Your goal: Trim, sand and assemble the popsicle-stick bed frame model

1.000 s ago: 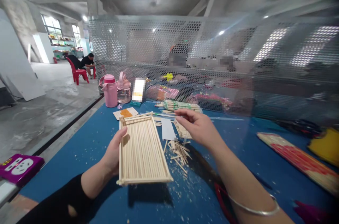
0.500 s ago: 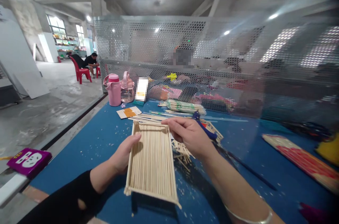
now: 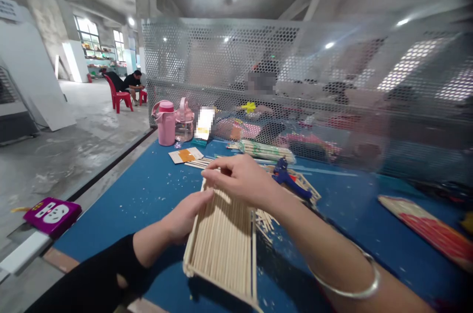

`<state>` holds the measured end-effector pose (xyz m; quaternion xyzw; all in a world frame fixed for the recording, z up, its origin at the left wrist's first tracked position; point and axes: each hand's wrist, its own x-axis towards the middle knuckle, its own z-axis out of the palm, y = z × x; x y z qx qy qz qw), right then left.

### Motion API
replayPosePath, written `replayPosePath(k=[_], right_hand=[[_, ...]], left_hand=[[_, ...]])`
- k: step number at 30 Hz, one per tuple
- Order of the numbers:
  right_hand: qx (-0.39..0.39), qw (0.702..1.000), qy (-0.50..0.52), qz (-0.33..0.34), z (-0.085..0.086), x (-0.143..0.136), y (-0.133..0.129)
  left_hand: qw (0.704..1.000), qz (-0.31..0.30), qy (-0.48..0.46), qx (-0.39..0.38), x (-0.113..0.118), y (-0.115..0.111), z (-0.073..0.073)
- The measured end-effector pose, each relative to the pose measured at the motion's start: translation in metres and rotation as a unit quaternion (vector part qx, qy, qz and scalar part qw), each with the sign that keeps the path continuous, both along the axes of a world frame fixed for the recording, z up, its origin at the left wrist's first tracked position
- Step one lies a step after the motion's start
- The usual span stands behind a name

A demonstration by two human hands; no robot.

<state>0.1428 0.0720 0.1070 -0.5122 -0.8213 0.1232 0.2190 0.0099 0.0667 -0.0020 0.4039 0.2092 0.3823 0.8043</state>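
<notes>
A shallow rectangular tray point(image 3: 225, 244) of thin wooden sticks laid side by side is held tilted above the blue table. My left hand point(image 3: 189, 217) grips its left side, thumb over the rim. Bent over the far end, my right hand point(image 3: 244, 182) has its fingertips closed at the far left corner; whatever they pinch is hidden. That hand also covers most of the far rim. Short cut sticks point(image 3: 266, 222) lie in a pile just right of the tray. Behind my right wrist is a blue glue gun point(image 3: 290, 181), beside a small stick frame point(image 3: 314, 192).
At the back lie a wrapped stick bundle point(image 3: 266, 150) and an orange-white card point(image 3: 185, 155). A pink thermos point(image 3: 166, 125) and bottle point(image 3: 184, 125) stand before a perforated panel point(image 3: 207, 66). A purple power socket point(image 3: 51, 217) is left, a red-printed package point(image 3: 424, 229) right.
My right hand has moved left along the tray's far rim, from its right corner to its left corner. My left hand keeps its grip; the view has shifted slightly.
</notes>
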Motion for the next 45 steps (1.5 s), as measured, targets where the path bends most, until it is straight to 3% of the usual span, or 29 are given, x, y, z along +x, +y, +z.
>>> replayPosePath(k=[3,11,14,17,20,22,26,30,34,36,40,45], right_hand=[[-0.066,0.998,0.0,0.022,0.004,-0.009,0.007],[-0.235,0.966,0.003,0.105,0.018,0.006,0.022],[-0.26,0.958,0.062,0.107,0.022,0.014,0.023],[-0.149,0.968,0.196,0.057,0.026,0.034,0.022],[-0.026,0.954,0.291,-0.062,0.017,0.06,0.015],[-0.06,0.948,0.293,-0.109,0.0,0.071,0.005],[-0.187,0.933,0.307,-0.025,-0.048,0.062,-0.018],[-0.096,0.909,0.4,-0.069,-0.08,0.04,-0.029],[0.081,0.913,0.382,-0.116,-0.086,0.042,-0.032],[0.128,0.909,0.373,-0.133,-0.087,0.048,-0.035],[0.157,0.914,0.348,-0.138,-0.091,0.053,-0.04],[0.142,0.92,0.345,-0.119,-0.095,0.053,-0.042]], left_hand=[[1.0,0.005,0.022,-0.001,-0.001,0.001,-0.002],[0.999,-0.006,0.049,-0.007,0.0,-0.001,-0.002],[0.999,-0.021,0.028,-0.037,0.0,-0.001,0.0],[0.998,-0.015,-0.004,-0.067,-0.004,0.002,0.004],[0.999,0.035,-0.021,-0.019,-0.009,0.007,0.008],[0.996,0.07,-0.014,0.048,-0.012,0.011,0.009],[0.978,0.095,0.056,0.176,-0.01,0.013,0.01],[0.941,0.121,0.115,0.294,-0.001,0.008,0.011],[0.885,0.285,0.168,0.328,0.0,0.002,0.008],[0.859,0.343,0.184,0.333,-0.001,0.0,0.004],[0.865,0.331,0.154,0.344,0.001,-0.006,0.002],[0.868,0.363,0.154,0.301,0.003,-0.01,0.006]])
